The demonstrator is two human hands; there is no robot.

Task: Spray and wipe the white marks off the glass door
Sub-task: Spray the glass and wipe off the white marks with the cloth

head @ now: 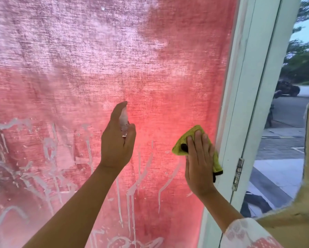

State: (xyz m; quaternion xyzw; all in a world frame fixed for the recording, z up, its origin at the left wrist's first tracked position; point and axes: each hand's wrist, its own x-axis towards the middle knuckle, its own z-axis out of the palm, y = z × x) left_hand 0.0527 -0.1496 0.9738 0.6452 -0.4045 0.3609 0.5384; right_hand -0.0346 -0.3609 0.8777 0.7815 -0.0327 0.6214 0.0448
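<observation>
Holding a clear spray bottle (123, 119) in the curled left grip (117, 140), forefinger on top. Pressing a yellow-green cloth (181, 145) to the glass door (150, 68) with the flat right grip (199, 161), beside the white frame (239, 122). Streaked with white marks (48, 149) lower left.

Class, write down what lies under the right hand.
A yellow cloth lies under the right hand, pressed flat against the glass. The glass beneath the cloth is covered and cannot be seen.
</observation>
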